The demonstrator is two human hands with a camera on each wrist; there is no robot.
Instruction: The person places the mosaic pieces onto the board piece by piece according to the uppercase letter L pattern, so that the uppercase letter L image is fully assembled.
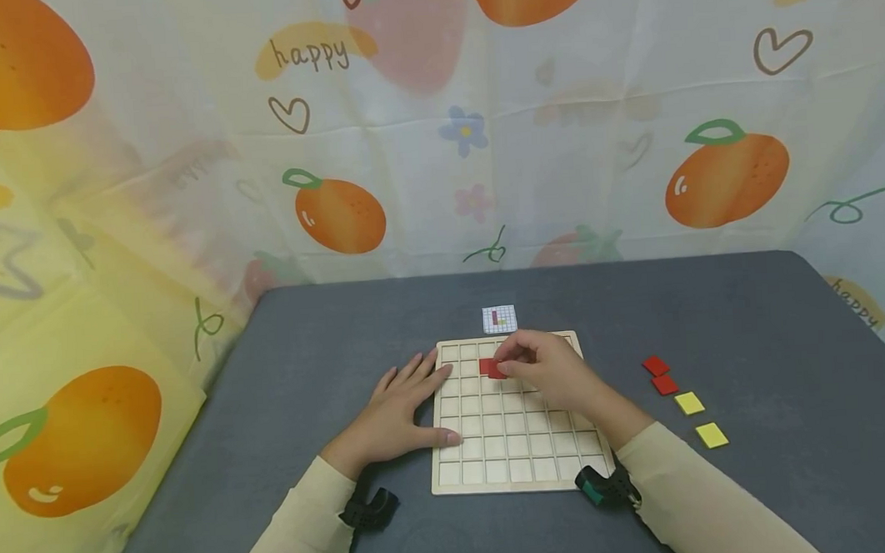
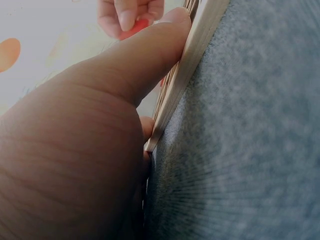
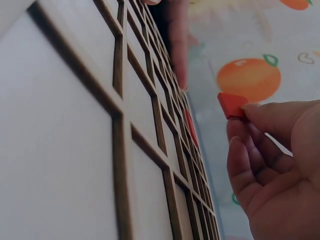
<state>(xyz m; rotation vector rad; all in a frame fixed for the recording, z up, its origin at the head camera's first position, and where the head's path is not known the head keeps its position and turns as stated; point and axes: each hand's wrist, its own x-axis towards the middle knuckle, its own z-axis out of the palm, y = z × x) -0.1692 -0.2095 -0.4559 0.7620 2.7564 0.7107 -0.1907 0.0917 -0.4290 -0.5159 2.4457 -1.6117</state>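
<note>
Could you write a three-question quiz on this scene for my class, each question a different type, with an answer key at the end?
1. True or false: the left grip touches the left edge of the board.

2. Multiple choice: what does the right grip pinch?
A) the printed card
B) a red tile
C) a wrist camera

3. Count: how many loose tiles lie on the table to the right of the board, and in which colours?

Key:
1. True.
2. B.
3. Four: two red ones and two yellow ones.
</note>
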